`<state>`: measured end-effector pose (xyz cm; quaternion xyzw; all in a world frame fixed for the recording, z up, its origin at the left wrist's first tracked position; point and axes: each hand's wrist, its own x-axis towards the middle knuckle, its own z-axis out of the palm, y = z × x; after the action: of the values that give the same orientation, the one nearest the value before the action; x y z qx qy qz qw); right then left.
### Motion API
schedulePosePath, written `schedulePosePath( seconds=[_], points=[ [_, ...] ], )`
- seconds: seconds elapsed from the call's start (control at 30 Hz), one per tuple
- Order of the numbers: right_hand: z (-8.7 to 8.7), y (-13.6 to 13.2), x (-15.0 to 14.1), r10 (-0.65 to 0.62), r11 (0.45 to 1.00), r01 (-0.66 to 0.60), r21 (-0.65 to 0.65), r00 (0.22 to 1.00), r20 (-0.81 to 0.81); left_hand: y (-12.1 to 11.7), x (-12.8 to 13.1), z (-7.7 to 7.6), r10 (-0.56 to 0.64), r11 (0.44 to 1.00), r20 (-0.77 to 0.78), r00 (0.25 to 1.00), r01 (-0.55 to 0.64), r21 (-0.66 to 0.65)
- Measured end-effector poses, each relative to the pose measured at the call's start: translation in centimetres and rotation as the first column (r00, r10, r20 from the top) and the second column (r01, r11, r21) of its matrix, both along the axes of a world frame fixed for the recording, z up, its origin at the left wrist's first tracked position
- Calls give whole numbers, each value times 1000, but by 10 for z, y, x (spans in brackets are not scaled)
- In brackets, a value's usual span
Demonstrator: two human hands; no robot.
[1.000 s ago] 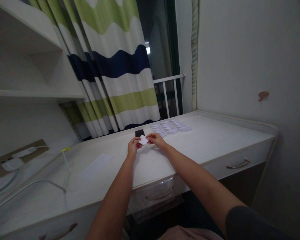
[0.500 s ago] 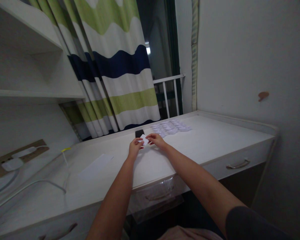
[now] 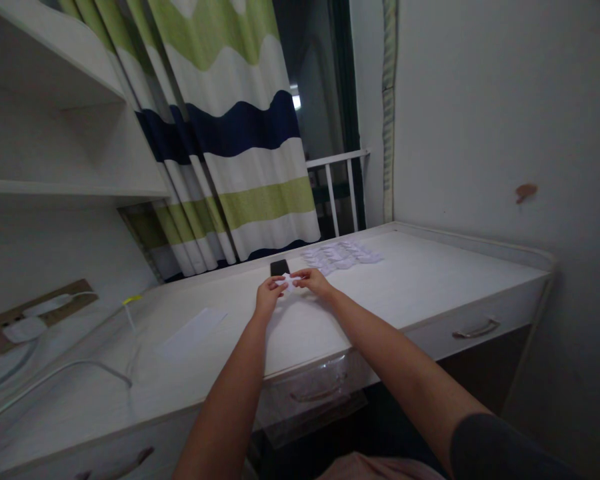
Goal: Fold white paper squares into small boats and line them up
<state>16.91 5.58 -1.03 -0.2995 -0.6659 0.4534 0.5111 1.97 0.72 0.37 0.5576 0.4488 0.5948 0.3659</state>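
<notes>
Between my two hands is a small folded piece of white paper [image 3: 289, 283], held just above the desk. My left hand [image 3: 270, 293] pinches its left side. On the right side, the fingers of my right hand [image 3: 313, 280] are closed on it as well. The exact folds are too small to make out. A dark flat object, perhaps a phone [image 3: 279, 267], lies right behind the paper. Several small folded white paper pieces [image 3: 344, 255] are set out in rows beyond my right hand.
White paper sheets [image 3: 193, 331] lie on the desk [image 3: 380, 290] to the left. A white cable [image 3: 80, 363] loops over the left end near plugs in a wall socket [image 3: 40, 317]. A raised rim [image 3: 475, 241] edges the right side. A striped curtain [image 3: 260, 167] hangs behind.
The white paper between my fingers now looks lower and smaller, its upper part tilted or folded down. Both hands stay in nearly the same place.
</notes>
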Motion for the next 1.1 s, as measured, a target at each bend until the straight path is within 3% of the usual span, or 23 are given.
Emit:
schedulePosePath(
  seconds=[0.33, 0.6, 0.9, 1.1],
  points=[
    [2, 4, 2, -48, 999, 47, 23, 997, 52, -1, -1, 3, -30, 999, -73, 997, 32, 21],
    [3, 4, 7, -80, 992, 58, 115, 978, 194, 1, -4, 3, -24, 1000, -82, 996, 24, 3],
    [7, 2, 10, -199, 954, 123, 275, 942, 270, 4, -7, 1, 45, 999, -228, 973, -42, 17],
    [4, 4, 10, -96, 979, 63, 196, 982, 164, 2, -8, 2, 125, 990, -246, 961, -106, 90]
  ],
)
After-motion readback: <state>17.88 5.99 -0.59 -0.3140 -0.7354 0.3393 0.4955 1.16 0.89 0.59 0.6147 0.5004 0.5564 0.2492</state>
